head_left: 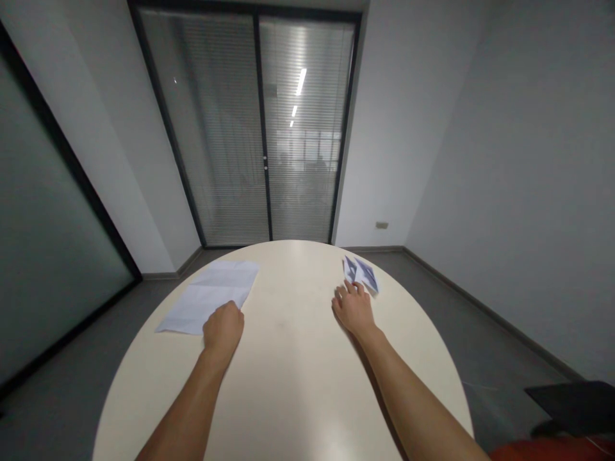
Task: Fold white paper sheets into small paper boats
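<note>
A white sheet of paper (211, 288) with crease lines lies flat on the left side of the round table. At its near right edge rests my left hand (223, 326), closed like a fist over the corner; its fingertips are hidden, so I cannot tell if anything is in them. On the right side sits a folded piece of paper (368, 275), white and bluish with raised pointed flaps. My right hand (354, 307) lies palm down just in front of it, fingers apart, the fingertips at or touching its near edge.
The pale round tabletop (288, 358) fills the lower middle. Beyond it stands a dark-framed glass partition with blinds (216, 141). A wall socket (382, 225) shows at the back right. A black object (574, 404) and something red (538, 450) are at the lower right.
</note>
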Tool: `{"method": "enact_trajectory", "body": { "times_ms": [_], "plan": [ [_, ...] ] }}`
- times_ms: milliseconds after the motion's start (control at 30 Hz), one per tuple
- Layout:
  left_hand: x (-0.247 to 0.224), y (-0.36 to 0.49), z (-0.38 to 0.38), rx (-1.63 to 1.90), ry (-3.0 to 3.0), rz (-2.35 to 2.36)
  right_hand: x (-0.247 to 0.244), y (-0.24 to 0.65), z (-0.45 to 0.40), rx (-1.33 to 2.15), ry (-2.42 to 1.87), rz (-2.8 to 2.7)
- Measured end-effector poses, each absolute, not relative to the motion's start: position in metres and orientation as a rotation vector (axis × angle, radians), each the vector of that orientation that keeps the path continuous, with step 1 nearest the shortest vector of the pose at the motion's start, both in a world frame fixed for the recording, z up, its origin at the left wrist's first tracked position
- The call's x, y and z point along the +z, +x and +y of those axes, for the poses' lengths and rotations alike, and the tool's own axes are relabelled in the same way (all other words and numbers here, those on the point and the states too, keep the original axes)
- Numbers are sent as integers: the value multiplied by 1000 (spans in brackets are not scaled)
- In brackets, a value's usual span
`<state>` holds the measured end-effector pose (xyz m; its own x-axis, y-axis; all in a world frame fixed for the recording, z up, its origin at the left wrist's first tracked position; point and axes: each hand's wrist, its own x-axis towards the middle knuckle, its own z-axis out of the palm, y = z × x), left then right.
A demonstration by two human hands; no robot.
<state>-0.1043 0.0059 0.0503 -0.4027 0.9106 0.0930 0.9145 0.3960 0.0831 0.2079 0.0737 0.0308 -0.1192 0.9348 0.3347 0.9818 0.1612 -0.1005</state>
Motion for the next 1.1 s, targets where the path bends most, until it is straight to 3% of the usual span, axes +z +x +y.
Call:
{"method": "enact_trajectory", "body": {
  "times_ms": [567,900,1100],
  "plan": [
    [55,-111,7,-286,-1645,-2626,27,207,75,-139,-1792,-2192],
    [67,-106,4,-505,-1547,-2621,22,208,76,-67,-1638,-2238],
    [71,-101,3,-832,-1599,-2298,22,203,74,-33,-1542,-2267]
  ]
}}
